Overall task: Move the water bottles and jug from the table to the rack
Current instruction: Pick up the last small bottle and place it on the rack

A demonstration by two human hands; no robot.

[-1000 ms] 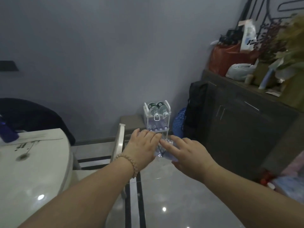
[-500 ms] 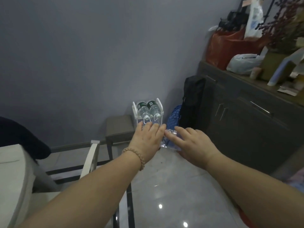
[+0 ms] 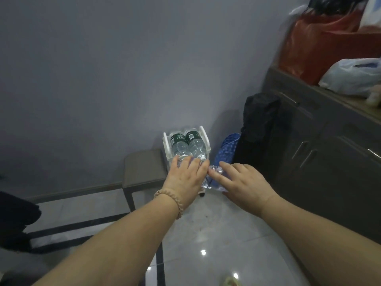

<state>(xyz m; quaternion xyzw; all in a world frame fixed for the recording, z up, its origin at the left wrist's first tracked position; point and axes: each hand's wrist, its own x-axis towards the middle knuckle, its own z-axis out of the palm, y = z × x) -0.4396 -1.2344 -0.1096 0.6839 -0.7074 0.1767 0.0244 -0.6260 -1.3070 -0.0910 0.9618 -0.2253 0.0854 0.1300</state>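
Observation:
A small white rack [image 3: 166, 145] stands on the floor against the grey wall. Two water bottles [image 3: 187, 144] with dark green labels lie side by side on its top tier. In front of it, my left hand [image 3: 185, 178] and my right hand [image 3: 242, 185] hold a clear water bottle [image 3: 214, 178] between them. My left hand covers its left end and my right fingers lie over its right part, with the thumb underneath. Most of this bottle is hidden by my hands, and so are the rack's lower tiers.
A grey stool [image 3: 144, 168] stands left of the rack. A blue perforated item [image 3: 225, 149] and a black bag [image 3: 259, 129] lean to its right. Beyond them is a dark cabinet [image 3: 321, 153] with red and white bags on top. A glossy tiled floor [image 3: 206, 234] lies below my arms.
I have come closer to the rack, which now looks larger and sits right behind my hands. The white table and chair on the left have left the view. Both hands still hold the clear bottle.

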